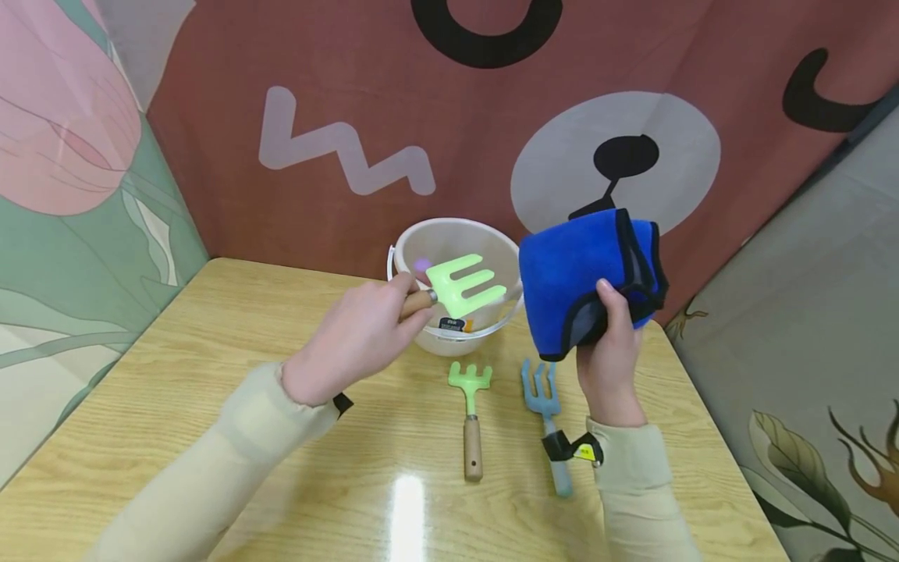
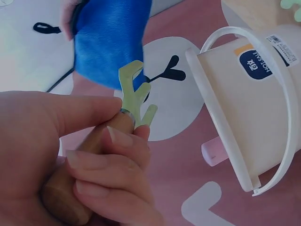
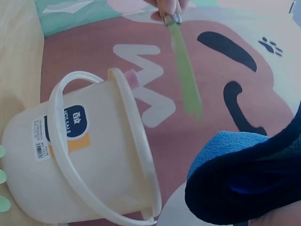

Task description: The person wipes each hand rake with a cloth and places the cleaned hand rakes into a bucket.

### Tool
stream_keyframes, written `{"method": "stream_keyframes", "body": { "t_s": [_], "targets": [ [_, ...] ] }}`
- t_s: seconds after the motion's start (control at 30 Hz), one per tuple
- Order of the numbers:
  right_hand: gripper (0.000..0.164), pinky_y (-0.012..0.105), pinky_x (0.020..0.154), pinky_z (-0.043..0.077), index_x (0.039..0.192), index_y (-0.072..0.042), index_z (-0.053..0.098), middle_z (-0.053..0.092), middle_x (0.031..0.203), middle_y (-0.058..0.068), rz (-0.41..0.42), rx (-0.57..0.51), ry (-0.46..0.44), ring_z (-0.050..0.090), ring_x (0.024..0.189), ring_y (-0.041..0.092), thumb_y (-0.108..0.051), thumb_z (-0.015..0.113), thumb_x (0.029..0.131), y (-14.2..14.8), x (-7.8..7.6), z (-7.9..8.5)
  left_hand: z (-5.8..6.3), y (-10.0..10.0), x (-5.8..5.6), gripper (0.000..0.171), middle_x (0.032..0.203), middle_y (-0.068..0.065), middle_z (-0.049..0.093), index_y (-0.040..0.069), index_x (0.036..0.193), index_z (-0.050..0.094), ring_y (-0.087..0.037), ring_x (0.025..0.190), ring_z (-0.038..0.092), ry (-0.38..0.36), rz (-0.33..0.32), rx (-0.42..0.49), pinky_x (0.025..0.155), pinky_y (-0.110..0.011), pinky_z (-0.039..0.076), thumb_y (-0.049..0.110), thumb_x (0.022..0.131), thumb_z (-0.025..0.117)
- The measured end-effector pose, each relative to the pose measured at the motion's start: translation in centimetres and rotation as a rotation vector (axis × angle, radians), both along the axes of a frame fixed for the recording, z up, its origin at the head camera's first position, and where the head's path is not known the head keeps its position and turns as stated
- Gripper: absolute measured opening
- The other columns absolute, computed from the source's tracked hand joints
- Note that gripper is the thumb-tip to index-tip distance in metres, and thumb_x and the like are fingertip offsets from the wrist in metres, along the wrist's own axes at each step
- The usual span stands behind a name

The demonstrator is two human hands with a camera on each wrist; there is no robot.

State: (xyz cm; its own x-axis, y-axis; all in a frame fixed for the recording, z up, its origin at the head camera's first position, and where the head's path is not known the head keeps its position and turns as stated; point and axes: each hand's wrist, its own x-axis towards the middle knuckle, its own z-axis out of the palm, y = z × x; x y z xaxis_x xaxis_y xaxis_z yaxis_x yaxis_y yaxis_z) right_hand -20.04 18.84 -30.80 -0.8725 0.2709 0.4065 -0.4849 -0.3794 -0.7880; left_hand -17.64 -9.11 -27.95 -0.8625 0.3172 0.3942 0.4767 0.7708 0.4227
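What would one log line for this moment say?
left hand: grips green fork by wooden handle | right hand: holds folded blue cloth | white bucket: upright on table | also on table: green rake, blue fork

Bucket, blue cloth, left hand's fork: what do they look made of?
Bucket: likely plastic, smooth satin, with a moulded-looking rim. Blue cloth: fuzzy nap, probably microfibre; black edging. Fork: smooth brown handle, apparently wood; thin, semi-matt green head, painted metal or plastic, can't tell.

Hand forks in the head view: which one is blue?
The rightmost fork, lying on the table; the other lying fork and the held fork have green heads.
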Motion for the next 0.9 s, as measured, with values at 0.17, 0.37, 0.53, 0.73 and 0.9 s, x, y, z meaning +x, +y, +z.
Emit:
{"method": "stream_keyframes", "body": {
  "t_s": [0.17,0.37,0.53,0.73,0.9],
  "targets": [
    [0.046,0.036,0.095,0.055,0.139,-0.011,0.049,0.056,0.132,0.011,0.025,-0.009,0.079,0.055,0.119,0.029,-0.014,0.063,0.096,-1.0,0.1,0.8,-0.2,0.2,-0.5,0.023,0.059,0.007,0.035,0.013,0.083,0.054,-0.014,0.053,0.038,0.042,-0.025,-0.003,0.051,-0.032,0.036,0.027,0.099,0.063],
    [0.042,0.032,0.096,0.052,0.132,-0.006,0.055,0.063,0.12,0.008,-0.026,0.098,0.177,0.06,0.11,0.025,-0.004,0.063,0.091,-2.6,0.2,1.1,-0.2,0.6,-1.0,0.022,0.064,0.005,0.039,0.013,0.089,0.054,-0.013,0.05,0.039,0.055,-0.051,-0.007,0.048,-0.031,0.036,0.03,0.099,0.064],
    [0.048,0.029,0.1,0.047,0.135,-0.004,0.052,0.064,0.12,0.002,-0.099,0.287,0.187,0.059,0.113,0.022,-0.001,0.067,0.089,-3.8,0.4,0.7,-0.3,1.2,-1.1,0.026,0.082,-0.004,0.052,0.014,0.081,0.049,-0.013,0.05,0.039,0.056,-0.058,-0.016,0.051,-0.03,0.035,0.027,0.1,0.062],
    [0.052,0.031,0.101,0.05,0.139,0.002,0.051,0.065,0.128,0.007,-0.043,0.479,0.237,0.061,0.119,0.025,0.003,0.068,0.09,-4.8,0.5,-0.3,-0.5,1.8,-0.9,0.022,0.112,-0.017,0.067,0.012,0.083,0.057,-0.016,0.049,0.05,0.092,-0.039,-0.042,0.049,-0.033,0.043,0.025,0.099,0.063],
    [0.032,0.026,0.085,0.055,0.116,0.012,0.063,0.073,0.105,0.02,-0.108,0.72,0.307,0.068,0.093,0.016,0.005,0.07,0.086,-5.3,0.5,-1.2,-0.7,2.3,-0.9,0.019,0.117,-0.017,0.073,0.008,0.098,0.072,-0.02,0.052,0.06,0.162,-0.035,-0.064,0.049,-0.041,0.052,0.024,0.1,0.062]
  ]
}}
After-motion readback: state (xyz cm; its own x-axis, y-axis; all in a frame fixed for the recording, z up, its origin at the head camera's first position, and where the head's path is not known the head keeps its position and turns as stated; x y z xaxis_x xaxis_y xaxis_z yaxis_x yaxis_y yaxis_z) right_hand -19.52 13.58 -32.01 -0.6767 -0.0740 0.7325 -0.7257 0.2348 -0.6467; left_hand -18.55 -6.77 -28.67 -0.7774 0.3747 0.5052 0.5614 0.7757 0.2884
